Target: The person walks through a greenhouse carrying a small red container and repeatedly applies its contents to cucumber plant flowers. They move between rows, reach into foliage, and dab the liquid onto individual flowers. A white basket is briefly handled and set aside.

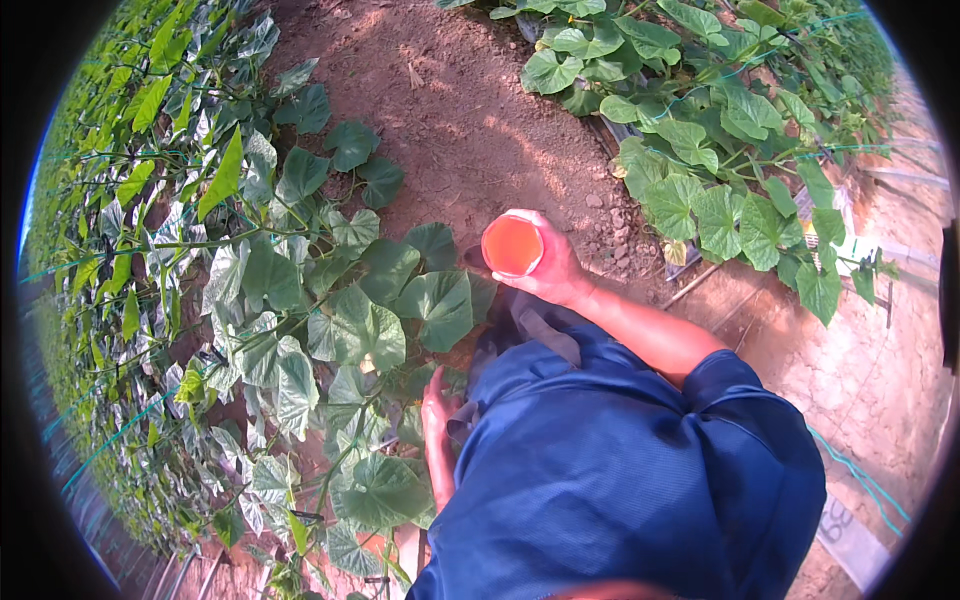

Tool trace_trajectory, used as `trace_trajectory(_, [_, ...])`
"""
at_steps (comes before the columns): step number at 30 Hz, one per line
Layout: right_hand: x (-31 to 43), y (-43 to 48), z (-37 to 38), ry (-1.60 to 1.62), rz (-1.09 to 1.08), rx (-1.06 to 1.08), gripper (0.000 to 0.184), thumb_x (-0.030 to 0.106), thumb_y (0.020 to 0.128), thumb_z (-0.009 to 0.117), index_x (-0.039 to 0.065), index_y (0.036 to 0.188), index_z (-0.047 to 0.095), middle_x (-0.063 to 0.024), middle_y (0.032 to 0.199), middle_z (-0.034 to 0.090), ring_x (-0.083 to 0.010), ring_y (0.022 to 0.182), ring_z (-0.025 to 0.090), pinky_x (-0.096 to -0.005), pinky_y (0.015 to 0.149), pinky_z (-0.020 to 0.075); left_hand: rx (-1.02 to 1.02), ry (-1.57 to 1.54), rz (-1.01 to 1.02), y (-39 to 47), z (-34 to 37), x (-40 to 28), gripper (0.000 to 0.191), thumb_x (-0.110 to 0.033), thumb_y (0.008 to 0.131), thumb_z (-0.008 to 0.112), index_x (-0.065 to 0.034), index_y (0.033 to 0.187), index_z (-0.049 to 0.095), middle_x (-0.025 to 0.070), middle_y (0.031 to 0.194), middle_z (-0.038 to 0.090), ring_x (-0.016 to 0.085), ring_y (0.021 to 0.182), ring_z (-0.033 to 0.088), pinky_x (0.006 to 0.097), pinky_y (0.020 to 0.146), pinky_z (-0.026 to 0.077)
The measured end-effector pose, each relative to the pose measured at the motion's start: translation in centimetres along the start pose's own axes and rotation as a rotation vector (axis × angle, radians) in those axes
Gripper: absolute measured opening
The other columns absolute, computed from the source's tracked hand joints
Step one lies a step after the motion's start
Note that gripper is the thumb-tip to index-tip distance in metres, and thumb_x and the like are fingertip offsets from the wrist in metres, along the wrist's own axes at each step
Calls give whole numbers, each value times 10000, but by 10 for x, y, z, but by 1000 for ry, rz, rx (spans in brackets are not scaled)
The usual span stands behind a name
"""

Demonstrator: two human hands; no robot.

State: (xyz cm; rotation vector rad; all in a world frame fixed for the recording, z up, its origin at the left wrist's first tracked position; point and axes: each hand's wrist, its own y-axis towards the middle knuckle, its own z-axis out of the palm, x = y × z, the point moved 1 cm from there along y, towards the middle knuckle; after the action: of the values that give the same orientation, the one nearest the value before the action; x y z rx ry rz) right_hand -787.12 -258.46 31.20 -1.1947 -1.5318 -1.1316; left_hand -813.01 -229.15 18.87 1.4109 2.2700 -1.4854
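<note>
My right hand (553,262) grips a round orange-red cup (512,246) with a pale rim, held over the soil path in front of my body. Its open top faces the camera; what it contains, if anything, I cannot tell. Low beside my left hip is my left hand (437,411), close to the broad green leaves (379,487) of cucumber-like vines. Its fingers point forward, and leaves and my dark blue shirt (615,465) partly surround it. Whether those fingers hold anything is not clear.
Dense vines (262,277) fill the left side, strung along green twine (120,454). Another leafy row (712,150) stands at upper right. Between them runs a reddish soil path (442,120) with clods. At right lie pale ground sheeting (862,375) and a marked white strip (851,536).
</note>
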Motion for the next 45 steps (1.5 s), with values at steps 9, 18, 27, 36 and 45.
trace_trajectory(9, [22,-125,-91,-122,232,-346,757,80,687,936,64,1343,558,-80,1271,658,-199,1192,637,-363,1039,506,421,107,55,-31,32,22,726,-290,871,759,-97,1508,471,197,1372,608,332,1201,639,436,978,535])
trace_trajectory(18, [26,-228,-177,-79,303,-681,719,32,699,917,78,1324,565,-80,1303,639,-196,1222,615,-366,1067,494,571,272,101,-39,60,-28,721,-271,895,740,-113,1531,438,190,1417,570,303,1184,642,421,972,536])
trace_trajectory(27, [11,-395,-320,899,71,-937,753,-35,658,912,68,1321,571,-91,1314,600,-195,1190,613,-356,1033,508,676,448,201,-75,165,-158,719,-253,919,720,-130,1553,404,182,1463,532,273,1167,645,407,965,536])
trace_trajectory(36, [69,-552,-486,-210,371,-1080,737,49,633,941,54,1279,586,-110,1266,639,-231,1168,636,-355,1014,500,846,436,301,-158,272,-299,718,-235,944,700,-147,1576,371,175,1508,494,244,1150,647,392,959,537])
trace_trajectory(45, [108,-600,-533,-254,375,-1428,689,47,693,908,31,1291,564,-102,1204,646,-223,1106,645,-360,982,518,1089,380,434,-154,353,-414,719,-216,968,680,-163,1598,338,167,1553,456,214,1133,650,377,952,538])
